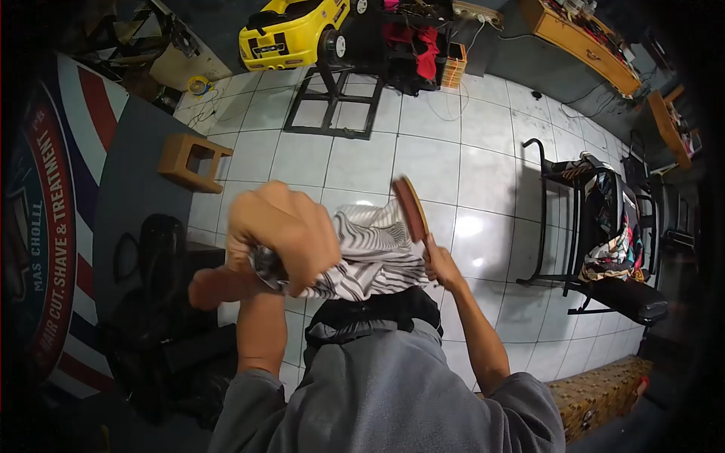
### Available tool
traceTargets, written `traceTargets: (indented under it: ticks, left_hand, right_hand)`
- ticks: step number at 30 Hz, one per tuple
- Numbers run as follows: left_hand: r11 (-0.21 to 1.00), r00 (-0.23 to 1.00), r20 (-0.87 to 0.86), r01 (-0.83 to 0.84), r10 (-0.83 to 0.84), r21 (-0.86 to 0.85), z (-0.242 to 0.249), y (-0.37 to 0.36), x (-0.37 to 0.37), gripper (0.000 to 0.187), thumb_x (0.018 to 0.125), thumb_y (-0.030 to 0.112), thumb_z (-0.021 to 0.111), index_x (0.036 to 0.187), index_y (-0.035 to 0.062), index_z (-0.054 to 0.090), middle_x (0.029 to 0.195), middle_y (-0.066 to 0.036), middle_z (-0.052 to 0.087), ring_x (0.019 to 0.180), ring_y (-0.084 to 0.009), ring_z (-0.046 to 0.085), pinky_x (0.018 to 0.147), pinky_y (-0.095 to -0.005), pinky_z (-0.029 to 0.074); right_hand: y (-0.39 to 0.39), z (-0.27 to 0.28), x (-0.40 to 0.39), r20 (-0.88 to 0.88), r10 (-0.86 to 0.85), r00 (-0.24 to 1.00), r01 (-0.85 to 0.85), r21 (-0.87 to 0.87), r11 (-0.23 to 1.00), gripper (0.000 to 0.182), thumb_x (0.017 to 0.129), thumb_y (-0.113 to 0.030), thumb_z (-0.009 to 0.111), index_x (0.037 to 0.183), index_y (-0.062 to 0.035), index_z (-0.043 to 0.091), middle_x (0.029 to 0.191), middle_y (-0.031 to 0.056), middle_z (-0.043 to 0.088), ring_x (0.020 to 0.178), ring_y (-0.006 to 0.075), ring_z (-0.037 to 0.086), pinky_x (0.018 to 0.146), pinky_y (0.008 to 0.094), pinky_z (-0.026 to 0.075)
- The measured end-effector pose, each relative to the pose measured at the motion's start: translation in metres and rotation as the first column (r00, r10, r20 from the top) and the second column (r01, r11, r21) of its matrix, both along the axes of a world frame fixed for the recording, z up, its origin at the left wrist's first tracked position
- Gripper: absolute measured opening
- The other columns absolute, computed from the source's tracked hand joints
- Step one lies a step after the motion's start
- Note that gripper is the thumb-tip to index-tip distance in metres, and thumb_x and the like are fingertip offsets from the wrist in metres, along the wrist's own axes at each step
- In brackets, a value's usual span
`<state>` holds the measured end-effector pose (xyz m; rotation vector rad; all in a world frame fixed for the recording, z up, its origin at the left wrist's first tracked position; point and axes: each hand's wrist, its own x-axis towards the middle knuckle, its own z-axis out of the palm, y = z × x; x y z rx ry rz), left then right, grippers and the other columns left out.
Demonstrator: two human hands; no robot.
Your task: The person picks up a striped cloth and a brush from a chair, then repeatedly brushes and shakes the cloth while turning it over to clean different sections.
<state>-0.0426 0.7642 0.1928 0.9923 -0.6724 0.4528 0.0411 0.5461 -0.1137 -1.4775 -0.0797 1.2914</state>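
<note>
A striped white and dark cloth (377,245) hangs in front of my body, bunched up at its left end. My left hand (283,234) is raised close to the camera, its fingers wrapped round the gathered end of the cloth. Lower and farther to the right, my right hand (442,264) grips the handle of a brush (411,210) with a reddish-brown head and a yellowish edge. The brush stands almost upright against the right side of the cloth. My right fingers are partly hidden behind the handle.
A brown stool (194,162) stands at the left, near a barber sign (60,226). Ahead are a yellow toy car (283,38) and a black metal frame (332,104). A black chair (578,219) holding patterned cloth is at the right, with a woven bench (600,396) below it.
</note>
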Motion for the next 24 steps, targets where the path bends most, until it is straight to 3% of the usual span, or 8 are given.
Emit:
traceTargets:
  ticks: [4, 5, 8, 10, 11, 12, 15, 24]
  left_hand:
    - [0.965, 0.959, -0.144, 0.256, -0.246, 0.057, -0.009, -0.006, -0.001, 0.082, 0.05, 0.08, 0.054, 0.049, -0.0023, 0.049, 0.041, -0.002, 0.042, 0.032, -0.0131, 0.043, 0.032, -0.0229, 0.033]
    - [0.954, 0.947, -0.124, 0.299, -0.297, -0.006, -0.007, -0.014, -0.001, 0.065, 0.075, 0.057, 0.06, 0.052, -0.0029, 0.049, 0.041, -0.002, 0.04, 0.027, -0.0128, 0.033, 0.027, -0.025, 0.023]
    - [0.909, 0.907, -0.071, 0.415, -0.416, -0.023, -0.008, -0.017, -0.006, 0.065, 0.074, 0.056, 0.062, 0.05, -0.0037, 0.05, 0.046, -0.006, 0.045, 0.03, -0.0146, 0.038, 0.027, -0.0263, 0.026]
    - [0.94, 0.982, -0.188, -0.063, -0.002, -0.336, -0.009, -0.028, -0.026, 0.059, 0.076, 0.05, 0.063, 0.057, -0.0046, 0.054, 0.049, -0.009, 0.047, 0.032, -0.0143, 0.04, 0.028, -0.0259, 0.031]
    - [0.94, 0.982, -0.189, -0.069, 0.005, -0.335, -0.005, -0.021, -0.024, 0.059, 0.076, 0.05, 0.063, 0.057, -0.0046, 0.054, 0.049, -0.009, 0.047, 0.032, -0.0143, 0.04, 0.028, -0.0259, 0.031]
    - [0.973, 0.985, -0.088, 0.126, -0.145, -0.193, 0.001, -0.008, -0.019, 0.058, 0.076, 0.052, 0.063, 0.063, -0.0045, 0.056, 0.048, -0.009, 0.047, 0.032, -0.0134, 0.04, 0.028, -0.0248, 0.031]
    - [0.964, 0.964, 0.001, 0.267, -0.267, -0.022, -0.01, 0.009, -0.03, 0.065, 0.073, 0.061, 0.058, 0.073, -0.0042, 0.057, 0.047, -0.008, 0.046, 0.032, -0.0107, 0.04, 0.028, -0.0214, 0.03]
    - [0.942, 0.968, -0.239, -0.013, -0.072, -0.335, -0.072, -0.017, -0.016, 0.046, 0.087, 0.043, 0.044, 0.09, -0.0023, 0.037, 0.048, 0.003, 0.029, 0.039, -0.0049, 0.025, 0.039, -0.0215, 0.021]
  right_hand:
    - [0.038, 0.106, 0.012, 0.099, 0.383, 0.919, -0.392, 0.36, 0.847, 0.054, 0.09, -0.052, 0.037, 0.058, -0.0078, 0.039, 0.049, -0.0033, 0.034, 0.041, 0.0065, 0.031, 0.037, 0.0224, 0.026]
    - [0.044, 0.119, 0.012, 0.226, 0.478, 0.849, -0.527, 0.426, 0.735, 0.054, 0.09, -0.051, 0.038, 0.058, -0.0072, 0.04, 0.05, -0.0032, 0.034, 0.042, 0.0057, 0.032, 0.038, 0.0212, 0.027]
    - [0.063, 0.115, 0.022, 0.366, 0.776, 0.514, -0.832, -0.009, 0.555, 0.068, 0.085, -0.061, 0.035, 0.065, 0.0004, 0.055, 0.057, 0.0077, 0.051, 0.053, 0.0156, 0.049, 0.051, 0.03, 0.041]
    - [0.07, 0.064, 0.023, 0.243, 0.961, 0.132, -0.788, -0.563, 0.251, 0.077, 0.079, -0.07, 0.034, 0.087, 0.0003, 0.065, 0.08, 0.0183, 0.064, 0.079, 0.0293, 0.061, 0.072, 0.0392, 0.046]
    - [0.043, -0.024, 0.022, 0.244, 0.962, 0.126, -0.79, -0.562, 0.246, 0.077, 0.079, -0.07, 0.034, 0.087, 0.0003, 0.065, 0.08, 0.0183, 0.064, 0.079, 0.0293, 0.061, 0.072, 0.0392, 0.046]
    - [0.02, -0.11, 0.018, 0.701, 0.677, 0.226, -0.659, -0.402, 0.636, 0.066, 0.081, -0.061, 0.038, 0.09, -0.0014, 0.064, 0.086, 0.0177, 0.063, 0.087, 0.0309, 0.06, 0.074, 0.0402, 0.046]
    - [-0.006, -0.088, 0.017, 0.254, 0.897, 0.362, -0.437, -0.804, 0.404, 0.062, 0.08, -0.058, 0.043, 0.096, -0.0018, 0.064, 0.103, 0.0199, 0.059, 0.099, 0.0313, 0.056, 0.081, 0.0417, 0.046]
    - [0.015, 0.011, 0.006, 0.568, 0.225, 0.792, -0.116, -0.222, 0.968, 0.052, 0.087, -0.044, 0.047, 0.077, 0.0056, 0.058, 0.068, 0.0121, 0.059, 0.057, 0.0198, 0.054, 0.052, 0.0324, 0.041]
